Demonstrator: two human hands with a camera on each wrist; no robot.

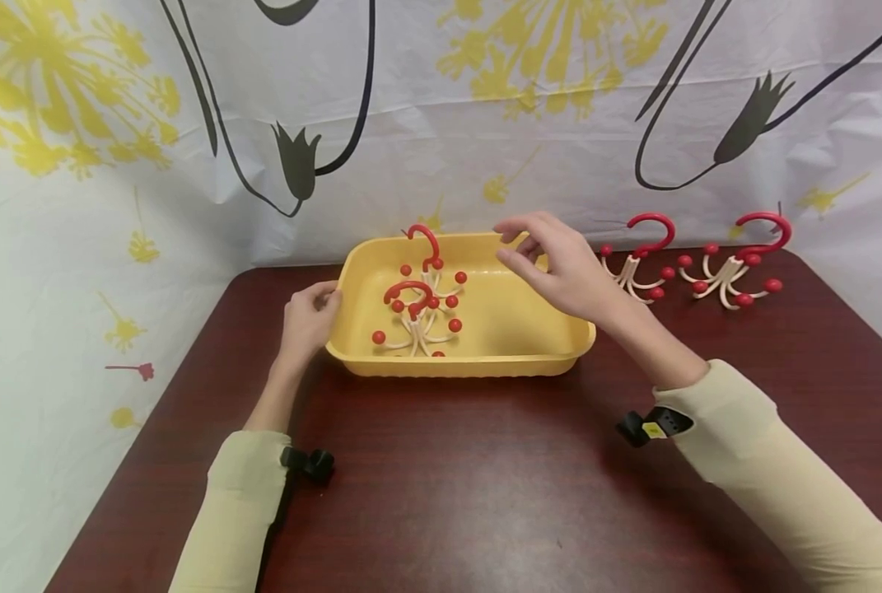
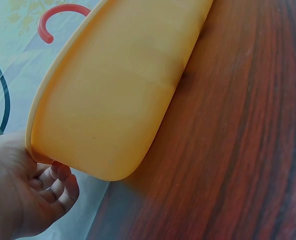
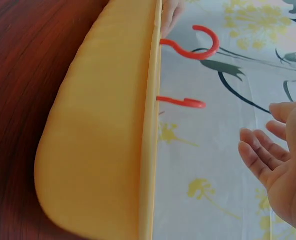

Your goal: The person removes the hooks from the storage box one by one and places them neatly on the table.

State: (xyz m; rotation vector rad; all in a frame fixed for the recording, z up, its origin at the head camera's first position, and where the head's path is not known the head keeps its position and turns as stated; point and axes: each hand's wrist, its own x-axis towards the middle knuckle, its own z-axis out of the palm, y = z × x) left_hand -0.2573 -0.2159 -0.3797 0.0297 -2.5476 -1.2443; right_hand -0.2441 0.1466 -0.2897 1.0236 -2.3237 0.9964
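A yellow plastic basin (image 1: 515, 364) stands on the table, with two hook hangers inside its left half. Each has a red top hook (image 1: 427, 241) and cream arms tipped with red balls. At the basin's left end my left hand (image 1: 307, 324) grips the rim, its fingers (image 2: 63, 187) curled beneath the edge in the left wrist view. My right hand (image 1: 555, 268) is raised over the basin's right side, fingers loosely bent and nothing in them. Only the red hooks rise above the basin wall (image 3: 98, 125) in the right wrist view.
Two more hook hangers stand right of the basin: a nearer one (image 1: 631, 272) partly behind my right hand, and another (image 1: 730, 276) farther right. The dark wood table (image 1: 448, 478) meets a flower-printed white sheet (image 1: 426, 123) at its back edge.
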